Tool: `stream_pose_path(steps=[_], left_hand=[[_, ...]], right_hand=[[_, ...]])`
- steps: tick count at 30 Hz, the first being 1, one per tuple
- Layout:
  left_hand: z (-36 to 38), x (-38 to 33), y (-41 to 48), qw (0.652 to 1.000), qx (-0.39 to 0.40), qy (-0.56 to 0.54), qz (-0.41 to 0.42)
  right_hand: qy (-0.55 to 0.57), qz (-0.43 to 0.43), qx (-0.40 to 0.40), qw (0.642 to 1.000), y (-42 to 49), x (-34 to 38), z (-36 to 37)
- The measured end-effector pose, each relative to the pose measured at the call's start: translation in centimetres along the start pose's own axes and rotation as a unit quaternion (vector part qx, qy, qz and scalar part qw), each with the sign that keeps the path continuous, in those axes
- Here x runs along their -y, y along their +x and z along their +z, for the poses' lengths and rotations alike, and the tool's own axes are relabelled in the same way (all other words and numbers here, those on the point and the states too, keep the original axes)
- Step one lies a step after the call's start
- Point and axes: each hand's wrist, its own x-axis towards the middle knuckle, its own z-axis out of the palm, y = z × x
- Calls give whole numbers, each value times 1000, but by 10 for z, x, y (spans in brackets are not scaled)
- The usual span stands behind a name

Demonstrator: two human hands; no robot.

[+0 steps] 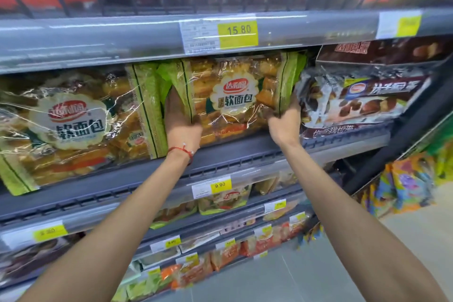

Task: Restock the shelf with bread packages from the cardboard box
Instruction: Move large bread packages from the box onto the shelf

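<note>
A clear bread package (235,98) with green ends and a white label stands upright on the grey shelf (235,152). My left hand (180,120) grips its lower left edge, with a red string on the wrist. On its lower right corner my right hand (285,122) is closed. A second, larger bread package (73,125) of the same kind stands just to the left, touching it. The cardboard box is out of view.
A brown and white snack pack (362,103) crowds the right side of the held package. The shelf above (122,37) overhangs closely, carrying a yellow 15.80 price tag (237,33). Lower shelves hold more packets. Grey floor (318,277) lies at the bottom right.
</note>
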Motion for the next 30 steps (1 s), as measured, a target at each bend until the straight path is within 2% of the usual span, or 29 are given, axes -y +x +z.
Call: stream_pose_path(steps=[4,9,15,21,26,30], left_hand=[[-11,-10,-30,998,-32,-54,1],[-21,-17,-73,994,-9,-111,-3],[-31,-2,-123,979,100,-178,20],[-38,32,-152,951,253,-175,22],[-55,81,-188,902,396,-167,29],[-78,112,-228,862,483,-153,3]], right_hand=[[-31,12,22,999,-40,2,-10],[10,-16,69,997,-95,1,-18],[17,-16,62,998,-167,-8,-27],[9,29,21,999,-254,-26,-13],[-3,89,-45,995,-337,-48,11],[15,176,-105,979,-414,-53,20]])
